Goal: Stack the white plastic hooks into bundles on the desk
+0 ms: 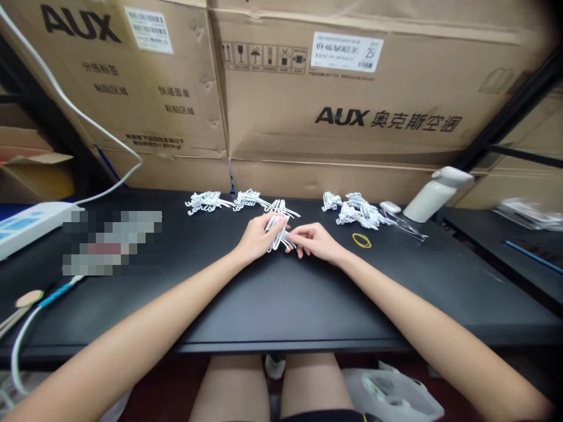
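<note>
My left hand is closed around a bunch of white wire hooks, held just above the black desk. My right hand is beside it, thumb and fingers pinched on the straight ends of the same bunch. Behind my hands lie more white hook bundles: one at the left, another beside it and a third partly behind my left hand. To the right is a heap of white hook bundles. Yellow rubber bands lie near my right wrist.
Large cardboard boxes wall off the back. A white bottle stands tilted in view at right, near glasses and a small white case. At left are a power strip, a white cable and a blurred-out object.
</note>
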The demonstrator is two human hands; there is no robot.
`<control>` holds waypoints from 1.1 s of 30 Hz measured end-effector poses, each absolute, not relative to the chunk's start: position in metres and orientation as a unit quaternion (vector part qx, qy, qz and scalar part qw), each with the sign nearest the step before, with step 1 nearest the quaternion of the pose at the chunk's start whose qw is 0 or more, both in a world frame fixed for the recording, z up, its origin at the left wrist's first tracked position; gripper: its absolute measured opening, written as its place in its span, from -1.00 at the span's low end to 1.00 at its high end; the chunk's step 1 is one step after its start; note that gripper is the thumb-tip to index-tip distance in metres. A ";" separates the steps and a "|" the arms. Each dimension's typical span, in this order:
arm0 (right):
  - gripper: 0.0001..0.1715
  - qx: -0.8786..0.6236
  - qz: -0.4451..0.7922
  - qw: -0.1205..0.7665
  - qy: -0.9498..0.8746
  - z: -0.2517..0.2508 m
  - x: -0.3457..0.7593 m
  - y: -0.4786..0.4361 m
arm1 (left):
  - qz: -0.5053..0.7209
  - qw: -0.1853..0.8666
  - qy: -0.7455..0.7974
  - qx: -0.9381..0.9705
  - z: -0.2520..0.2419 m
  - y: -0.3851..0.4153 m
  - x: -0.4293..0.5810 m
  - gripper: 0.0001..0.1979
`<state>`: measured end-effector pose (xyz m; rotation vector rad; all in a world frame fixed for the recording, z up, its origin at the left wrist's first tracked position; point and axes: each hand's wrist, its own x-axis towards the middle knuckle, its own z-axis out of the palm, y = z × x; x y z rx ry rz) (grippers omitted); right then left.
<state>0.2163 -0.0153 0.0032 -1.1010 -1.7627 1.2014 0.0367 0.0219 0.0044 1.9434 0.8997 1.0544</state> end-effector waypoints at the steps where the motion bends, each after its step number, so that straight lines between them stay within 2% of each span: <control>1: -0.53 -0.427 0.475 0.359 -0.681 0.004 0.216 -0.015 | 0.411 0.370 0.348 0.757 0.004 0.022 0.037 -0.59; 13: -0.53 -0.414 0.483 0.322 -0.702 0.005 0.216 -0.018 | 0.394 0.385 0.344 0.760 0.007 0.018 0.038 -0.59; 25: -0.53 -0.418 0.531 0.285 -0.680 0.004 0.216 -0.020 | 0.376 0.356 0.330 0.789 0.011 0.012 0.041 -0.63; 28: -0.56 -0.420 0.528 0.288 -0.680 0.004 0.218 -0.019 | 0.356 0.392 0.325 0.784 0.011 0.016 0.040 -0.61; 33: -0.57 -0.424 0.497 0.291 -0.699 0.007 0.220 -0.020 | 0.288 0.519 0.316 0.740 0.019 0.024 0.032 -0.59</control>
